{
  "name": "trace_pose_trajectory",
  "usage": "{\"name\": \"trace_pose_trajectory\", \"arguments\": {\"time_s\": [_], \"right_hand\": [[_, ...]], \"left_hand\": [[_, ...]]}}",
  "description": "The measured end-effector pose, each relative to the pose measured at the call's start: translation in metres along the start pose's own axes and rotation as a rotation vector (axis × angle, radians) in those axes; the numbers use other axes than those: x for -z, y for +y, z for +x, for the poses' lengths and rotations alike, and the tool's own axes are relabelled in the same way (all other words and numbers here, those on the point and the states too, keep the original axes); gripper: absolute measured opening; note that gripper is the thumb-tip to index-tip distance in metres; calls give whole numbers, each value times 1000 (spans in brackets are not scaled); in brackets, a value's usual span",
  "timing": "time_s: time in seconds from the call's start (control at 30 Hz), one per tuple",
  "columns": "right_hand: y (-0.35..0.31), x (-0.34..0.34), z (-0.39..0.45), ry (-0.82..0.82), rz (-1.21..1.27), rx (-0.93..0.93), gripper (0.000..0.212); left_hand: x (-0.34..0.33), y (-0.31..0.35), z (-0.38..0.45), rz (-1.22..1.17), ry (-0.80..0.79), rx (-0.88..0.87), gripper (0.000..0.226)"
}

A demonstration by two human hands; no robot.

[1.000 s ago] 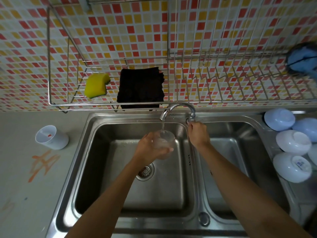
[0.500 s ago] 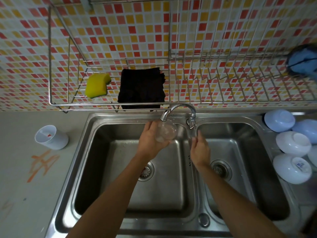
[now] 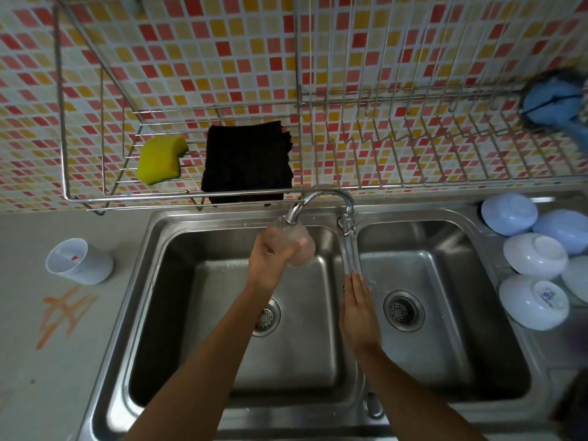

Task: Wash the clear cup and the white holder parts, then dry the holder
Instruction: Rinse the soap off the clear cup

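Double steel sink (image 3: 350, 405), two basins. Left basin: strainer drain (image 3: 266, 316) partly hidden behind the left forearm, a few droplets on the walls. Right basin: open drain (image 3: 403, 310), otherwise bare steel.

Clear cup (image 3: 294, 241) is held over the back of the left basin, right under the faucet spout (image 3: 294, 213). Its wall looks wet; can't tell if there's water in it, and I can't make out a stream from the spout.

White holder (image 3: 79, 261) stands on the counter (image 3: 47, 377) left of the sink, near the counter's back edge, mouth tilted toward the camera. Small red mark inside, nothing else visible in it.

Wire rack (image 3: 63, 122) on the tiled wall above the sink's back edge: yellow sponge (image 3: 160, 160) at its left end, black cloth (image 3: 246, 163) just beside it, hanging over the front rail. Blue item (image 3: 553, 100) at the rack's far right end, blurred.

Drainboard at the sink's right edge: a cluster of white bowls (image 3: 534, 254), most upside down, touching each other.

Left hand (image 3: 270, 256): fingers curled around the clear cup from the left, thumb across the front of it, firm wrap.

Right hand (image 3: 359, 310): flat, fingers straight and together, pointing toward the wall, over the divider between the two basins. Holds nothing; can't tell if it touches the divider. Well apart from the cup.
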State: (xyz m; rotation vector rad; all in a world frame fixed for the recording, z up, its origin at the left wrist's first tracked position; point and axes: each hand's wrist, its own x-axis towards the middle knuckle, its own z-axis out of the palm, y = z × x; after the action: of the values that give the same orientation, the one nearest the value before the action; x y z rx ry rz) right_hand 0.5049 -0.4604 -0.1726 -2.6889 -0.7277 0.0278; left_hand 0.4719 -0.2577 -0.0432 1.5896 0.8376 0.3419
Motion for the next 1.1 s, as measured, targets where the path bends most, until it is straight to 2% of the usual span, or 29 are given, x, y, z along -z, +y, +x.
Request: {"name": "trace_pose_trajectory", "arguments": {"time_s": [0.07, 0.17, 0.23, 0.4, 0.47, 0.6, 0.7, 0.77, 0.87, 1.1], "right_hand": [[-2, 2, 0, -6, -12, -6, 64], [-4, 4, -1, -8, -31, 6, 64], [-4, 3, -1, -4, -39, 12, 64], [-4, 3, -1, -2, -73, 11, 65], [-6, 4, -1, -11, -80, 11, 67], [-9, 5, 1, -3, -77, 4, 72], [-9, 4, 0, 19, -97, 26, 70], [-9, 5, 0, 22, -108, 35, 68], [-10, 7, 0, 9, -117, 30, 68], [-9, 4, 0, 1, -105, 4, 67]], "left_hand": [[1, 0, -1, 51, -20, -8, 66], [1, 1, -7, 244, -91, -147, 65], [1, -6, -9, 290, -73, -193, 63], [3, -12, -8, 22, 49, 55, 55], [6, -18, -8, 54, 46, 64, 49], [13, -28, -12, 368, -71, -109, 54], [16, -41, -13, 784, -161, -171, 70], [21, -51, -18, 872, -250, -151, 77], [29, -59, -21, 995, -297, -171, 82], [34, -67, -27, 1417, -287, -323, 76]]}}
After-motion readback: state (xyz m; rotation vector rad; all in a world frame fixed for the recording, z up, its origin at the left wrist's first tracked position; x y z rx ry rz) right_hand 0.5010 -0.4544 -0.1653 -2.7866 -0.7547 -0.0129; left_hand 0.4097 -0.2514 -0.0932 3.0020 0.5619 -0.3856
